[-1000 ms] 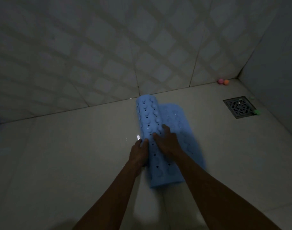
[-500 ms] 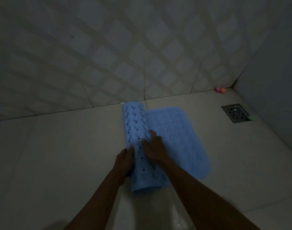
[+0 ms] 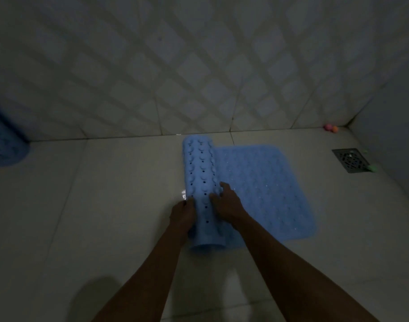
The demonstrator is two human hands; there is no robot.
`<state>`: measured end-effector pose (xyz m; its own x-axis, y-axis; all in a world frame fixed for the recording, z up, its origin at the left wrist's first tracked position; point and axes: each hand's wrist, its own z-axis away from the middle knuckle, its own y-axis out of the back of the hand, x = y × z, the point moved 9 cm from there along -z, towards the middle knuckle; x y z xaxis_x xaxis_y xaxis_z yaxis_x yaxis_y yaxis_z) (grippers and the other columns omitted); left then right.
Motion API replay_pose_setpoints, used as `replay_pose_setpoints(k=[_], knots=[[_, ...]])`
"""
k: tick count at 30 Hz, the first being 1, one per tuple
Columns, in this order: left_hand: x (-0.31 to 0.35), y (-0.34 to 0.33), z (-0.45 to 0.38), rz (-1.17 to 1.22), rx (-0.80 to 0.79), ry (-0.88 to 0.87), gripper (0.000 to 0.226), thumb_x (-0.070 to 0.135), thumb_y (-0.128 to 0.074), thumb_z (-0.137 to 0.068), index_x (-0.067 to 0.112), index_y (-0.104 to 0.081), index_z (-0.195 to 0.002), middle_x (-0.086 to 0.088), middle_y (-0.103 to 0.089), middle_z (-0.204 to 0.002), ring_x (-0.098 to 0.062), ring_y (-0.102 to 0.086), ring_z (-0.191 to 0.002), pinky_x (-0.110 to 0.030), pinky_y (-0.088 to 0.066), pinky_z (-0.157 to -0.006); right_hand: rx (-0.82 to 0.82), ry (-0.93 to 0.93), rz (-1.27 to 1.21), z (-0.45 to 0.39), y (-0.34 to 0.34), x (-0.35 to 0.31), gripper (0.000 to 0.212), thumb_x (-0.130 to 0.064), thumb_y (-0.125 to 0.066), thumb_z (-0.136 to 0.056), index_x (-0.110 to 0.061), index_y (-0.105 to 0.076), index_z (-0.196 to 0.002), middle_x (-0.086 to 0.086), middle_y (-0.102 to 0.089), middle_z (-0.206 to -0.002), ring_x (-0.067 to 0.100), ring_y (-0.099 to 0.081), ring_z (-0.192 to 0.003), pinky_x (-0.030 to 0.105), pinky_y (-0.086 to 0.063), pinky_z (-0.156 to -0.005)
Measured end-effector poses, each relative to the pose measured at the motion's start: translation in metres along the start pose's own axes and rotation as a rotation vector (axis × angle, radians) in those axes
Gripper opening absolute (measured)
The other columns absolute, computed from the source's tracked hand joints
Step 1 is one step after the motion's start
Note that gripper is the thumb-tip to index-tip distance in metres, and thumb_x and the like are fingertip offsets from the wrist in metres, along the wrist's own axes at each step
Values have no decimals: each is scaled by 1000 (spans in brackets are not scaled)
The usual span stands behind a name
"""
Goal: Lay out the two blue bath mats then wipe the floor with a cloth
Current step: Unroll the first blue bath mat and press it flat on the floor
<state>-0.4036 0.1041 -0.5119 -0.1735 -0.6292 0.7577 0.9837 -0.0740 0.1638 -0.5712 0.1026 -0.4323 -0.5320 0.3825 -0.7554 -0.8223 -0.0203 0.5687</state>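
A blue bath mat (image 3: 263,189) lies partly unrolled on the dim tiled floor, its flat part spread to the right. The part that is still rolled (image 3: 200,173) shows suction bumps and small holes. My left hand (image 3: 182,216) presses against the roll's left side near its close end. My right hand (image 3: 226,203) rests on top of the roll, fingers spread over it. A second blue mat (image 3: 3,147) is rolled at the far left edge by the wall. No cloth is in view.
A square floor drain (image 3: 350,160) sits at the right, with a small green thing (image 3: 371,168) at its corner. Pink and orange balls (image 3: 330,128) lie in the far right corner. A patterned tiled wall runs along the back, and a plain wall stands at the right.
The roll has moved to the left under both hands, and more of the mat now lies flat on its right. The second mat has come into view at the left.
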Motion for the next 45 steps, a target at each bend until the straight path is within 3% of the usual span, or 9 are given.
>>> replay_pose_setpoints(k=[5,10,13,16,21,27,31,39,45], knots=[[15,31,35,-4,40,-62,53,54,-55,-92,13,-64,-124,-17,-64,-128,-35,-64,-109,-54,-54,-96,-155,-124,41,0,-34,6,74,-42,-62,-91,-11,-27,-148,16,-39,-148,33,-42,-133,40,-37,-109],[16,62,42,-44,122,-78,94,70,-54,-67,19,-52,-145,-8,-57,-142,-32,-57,-126,-52,-49,-104,-43,-78,-157,-14,-39,-5,61,-35,-63,-93,-9,-35,-141,20,-43,-141,33,-48,-125,33,-42,-95],[-3,78,23,-119,171,-106,98,79,-54,-61,17,-60,-136,-14,-65,-133,-37,-63,-118,-53,-51,-102,-158,-63,-100,-16,-56,-7,83,-37,-68,-88,-9,-22,-152,20,-36,-150,35,-41,-134,39,-40,-105],[-10,86,34,-188,192,-63,102,76,-58,-63,14,-52,-143,-17,-65,-130,-37,-64,-116,-52,-52,-100,-254,45,-8,-11,-82,-26,69,-30,-65,-89,-13,-32,-147,17,-45,-145,34,-46,-130,42,-40,-107],[1,85,69,-248,204,8,64,37,-66,-82,8,-51,-137,-16,-67,-122,-32,-68,-105,-45,-58,-92,-331,98,32,-3,-109,-33,50,-21,-55,-89,-18,-40,-136,12,-48,-140,34,-48,-126,44,-35,-109],[-15,94,61,-200,201,66,76,38,-54,-67,8,-58,-137,-14,-68,-121,-34,-68,-103,-47,-58,-91,-281,13,34,-14,-107,-22,61,-23,-54,-93,-14,-29,-147,18,-33,-151,37,-35,-136,43,-27,-115],[-2,89,74,-378,219,-51,50,25,-53,-98,12,-48,-146,-12,-57,-141,-31,-56,-125,-31,-45,-98,-288,-46,159,-12,-114,-19,67,-34,-45,-98,-14,-14,-154,18,-15,-158,38,-16,-144,46,-13,-118],[-10,115,60,-474,117,-92,77,39,-78,-84,11,-44,-147,-11,-61,-136,-27,-61,-120,-30,-50,-95,-225,41,129,1,-132,-39,51,-36,-39,-101,-18,-31,-148,14,-39,-150,33,-32,-139,44,-25,-116],[-24,139,54,-372,199,-122,55,24,-57,-102,12,-37,-151,-12,-52,-147,-28,-53,-130,-21,-40,-91,-254,133,46,7,-160,-73,39,-34,-35,-105,-10,-53,-129,15,-59,-130,29,-56,-116,45,-43,-103]])
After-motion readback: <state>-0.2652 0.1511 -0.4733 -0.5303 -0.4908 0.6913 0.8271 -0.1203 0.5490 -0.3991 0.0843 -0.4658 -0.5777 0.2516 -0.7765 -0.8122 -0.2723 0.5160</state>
